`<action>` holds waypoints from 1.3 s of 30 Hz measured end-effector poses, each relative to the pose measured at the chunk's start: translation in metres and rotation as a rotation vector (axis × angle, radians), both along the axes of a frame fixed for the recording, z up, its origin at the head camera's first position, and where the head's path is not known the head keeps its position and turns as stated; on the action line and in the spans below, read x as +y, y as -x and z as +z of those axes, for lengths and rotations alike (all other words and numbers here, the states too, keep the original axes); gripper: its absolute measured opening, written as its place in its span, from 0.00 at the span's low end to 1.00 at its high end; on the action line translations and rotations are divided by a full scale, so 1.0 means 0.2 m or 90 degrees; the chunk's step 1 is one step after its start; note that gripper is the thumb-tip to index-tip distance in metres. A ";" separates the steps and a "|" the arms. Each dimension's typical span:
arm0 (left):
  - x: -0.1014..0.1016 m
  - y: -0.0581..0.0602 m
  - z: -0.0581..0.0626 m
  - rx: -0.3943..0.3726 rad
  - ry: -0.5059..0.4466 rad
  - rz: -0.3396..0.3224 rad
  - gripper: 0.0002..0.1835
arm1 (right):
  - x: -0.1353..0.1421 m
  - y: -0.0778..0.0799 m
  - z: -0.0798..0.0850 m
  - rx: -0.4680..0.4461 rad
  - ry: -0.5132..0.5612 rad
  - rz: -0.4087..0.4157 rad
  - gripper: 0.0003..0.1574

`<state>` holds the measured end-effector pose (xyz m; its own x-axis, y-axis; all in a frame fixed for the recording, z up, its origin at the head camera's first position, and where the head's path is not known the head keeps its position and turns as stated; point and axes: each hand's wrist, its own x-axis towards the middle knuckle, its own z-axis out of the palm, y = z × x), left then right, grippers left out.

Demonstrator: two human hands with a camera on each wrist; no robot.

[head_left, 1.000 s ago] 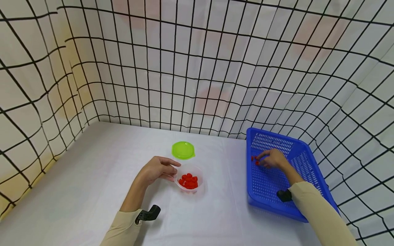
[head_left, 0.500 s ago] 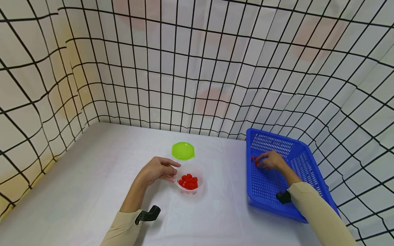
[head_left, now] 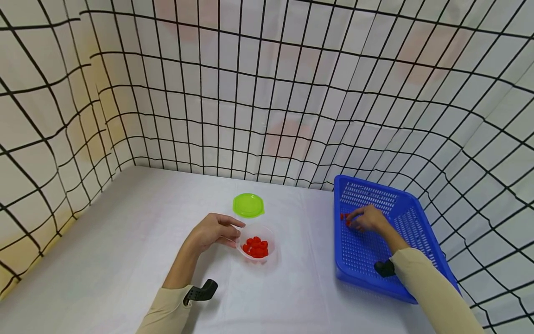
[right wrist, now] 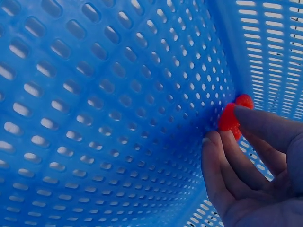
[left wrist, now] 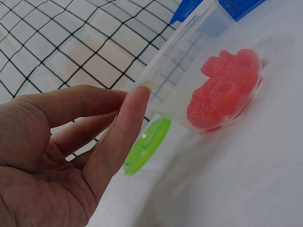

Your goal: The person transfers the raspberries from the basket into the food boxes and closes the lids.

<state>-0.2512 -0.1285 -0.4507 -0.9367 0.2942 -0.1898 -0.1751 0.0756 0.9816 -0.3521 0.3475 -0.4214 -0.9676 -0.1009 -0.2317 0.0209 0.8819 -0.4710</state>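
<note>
Pinching the rim of the clear bowl [head_left: 263, 229] in the left hand [head_left: 212, 230], thumb against fingers, gap narrow. Held so, presumably, to steady the light plastic without blocking its mouth. Seemingly resting mouth up on the white surface [head_left: 300, 260], just right of those fingers, and bearing a heap of red raspberries [head_left: 255, 247] lower than the fingertips. Has the lime-green lid [head_left: 248, 205] lying just beyond the same fingers, apart from the bowl, perhaps placed there to stay close by.

Reaching into the blue basket [head_left: 359, 253] with the right hand [head_left: 368, 218], well to the right of the left fingers. Pinching one raspberry [right wrist: 230, 118] there between thumb and fingertips, with another raspberry [right wrist: 244, 100] just past the tips. Probably choosing a fingertip hold to suit so small a thing close to the basket's side.

Slants the left forearm in from the near side, hand angled toward the bowl. Stretches the right forearm over the basket from the near right, fingers pointing leftward and down. Wears a black device [head_left: 201, 291] at the left cuff and a second black device [head_left: 384, 267] at the right, both behind the fingers.
</note>
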 end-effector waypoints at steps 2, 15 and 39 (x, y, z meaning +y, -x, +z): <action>0.00 0.00 0.00 -0.005 -0.003 0.003 0.15 | 0.00 0.00 0.01 -0.006 0.007 -0.006 0.15; 0.00 -0.01 0.00 0.004 -0.002 -0.006 0.17 | -0.01 -0.04 0.15 0.003 0.034 0.010 0.16; 0.00 -0.01 0.01 0.003 0.003 -0.004 0.17 | -0.28 -0.12 0.51 0.078 0.097 0.101 0.20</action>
